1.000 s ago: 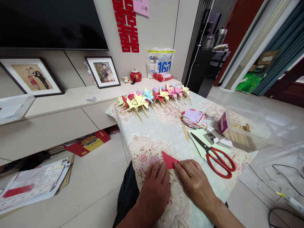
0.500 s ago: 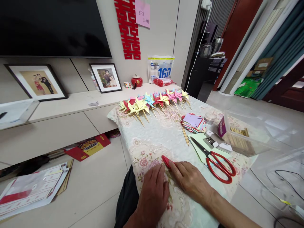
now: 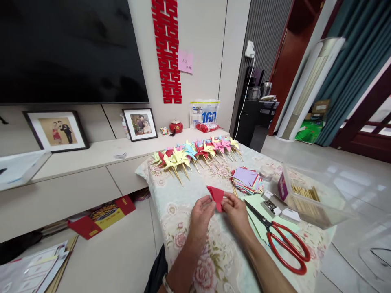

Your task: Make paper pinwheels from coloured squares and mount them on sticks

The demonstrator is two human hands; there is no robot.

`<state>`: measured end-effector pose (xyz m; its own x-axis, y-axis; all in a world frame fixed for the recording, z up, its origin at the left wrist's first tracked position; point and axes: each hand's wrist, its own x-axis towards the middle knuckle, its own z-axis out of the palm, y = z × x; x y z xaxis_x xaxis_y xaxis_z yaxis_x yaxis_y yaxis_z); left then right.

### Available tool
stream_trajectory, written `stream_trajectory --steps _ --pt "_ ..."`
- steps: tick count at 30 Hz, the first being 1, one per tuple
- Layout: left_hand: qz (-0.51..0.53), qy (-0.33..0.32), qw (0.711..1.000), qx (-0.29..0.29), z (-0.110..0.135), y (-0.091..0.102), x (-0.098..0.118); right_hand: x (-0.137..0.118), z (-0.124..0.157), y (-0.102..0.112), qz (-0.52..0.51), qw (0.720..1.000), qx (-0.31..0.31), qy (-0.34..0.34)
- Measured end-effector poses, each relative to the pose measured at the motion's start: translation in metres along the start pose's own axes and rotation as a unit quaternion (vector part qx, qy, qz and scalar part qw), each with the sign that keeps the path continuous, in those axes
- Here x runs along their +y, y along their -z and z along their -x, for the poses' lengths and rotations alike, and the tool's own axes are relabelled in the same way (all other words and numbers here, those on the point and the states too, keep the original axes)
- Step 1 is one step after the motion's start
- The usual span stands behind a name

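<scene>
A folded piece of red paper (image 3: 217,196) is held up between both hands, just above the flowered tablecloth (image 3: 177,228). My left hand (image 3: 201,213) pinches its left edge, fingers closed. On the other side, my right hand (image 3: 234,209) grips its right edge between thumb and fingers. Red-handled scissors (image 3: 284,240) lie to the right of my right hand, on pale green paper sheets (image 3: 255,215). Beyond the hands is a stack of cut coloured paper (image 3: 246,179). Finished paper pinwheels (image 3: 180,158) on wooden sticks lie in a row at the table's far side.
A clear plastic box (image 3: 317,203) of wooden sticks stands at the table's right. Small boxes of metal pins (image 3: 271,206) sit beside it, near a round clear container (image 3: 266,173). Behind the table runs a low cabinet (image 3: 122,162) with framed photos (image 3: 140,124).
Both hands have lifted off the tablecloth, raising the red paper and turning it upright. Earlier they pressed it flat. The camera view has tilted upward.
</scene>
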<state>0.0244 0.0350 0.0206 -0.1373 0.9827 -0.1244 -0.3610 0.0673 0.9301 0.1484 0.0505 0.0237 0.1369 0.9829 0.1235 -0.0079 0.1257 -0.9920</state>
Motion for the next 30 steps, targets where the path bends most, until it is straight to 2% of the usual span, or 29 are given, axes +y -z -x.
stream_trajectory --steps 3,6,11,18,23,26,30 --pt "0.049 -0.012 0.998 -0.024 -0.017 -0.011 -0.006 0.013 0.002 -0.002 -0.024 1.0 -0.003 -0.013" --pt "0.057 -0.024 0.998 -0.013 -0.023 -0.012 -0.012 0.017 0.004 0.002 -0.037 0.999 -0.018 -0.033" --pt "0.046 -0.005 0.999 -0.018 -0.024 -0.005 -0.018 0.005 0.004 0.012 -0.056 0.996 -0.02 -0.06" --pt "-0.001 -0.009 0.999 -0.04 -0.022 -0.006 -0.027 -0.004 0.003 0.014 -0.1 0.99 -0.032 -0.089" --pt "0.077 0.031 0.993 -0.087 -0.014 -0.006 -0.018 -0.001 0.003 0.015 -0.137 0.983 -0.036 -0.12" --pt "0.14 0.05 0.986 -0.08 -0.008 -0.007 -0.007 -0.001 0.004 0.016 -0.16 0.976 -0.045 -0.138" --pt "0.161 0.055 0.982 -0.085 -0.004 -0.008 0.001 -0.001 0.004 0.016 -0.19 0.968 -0.053 -0.157"
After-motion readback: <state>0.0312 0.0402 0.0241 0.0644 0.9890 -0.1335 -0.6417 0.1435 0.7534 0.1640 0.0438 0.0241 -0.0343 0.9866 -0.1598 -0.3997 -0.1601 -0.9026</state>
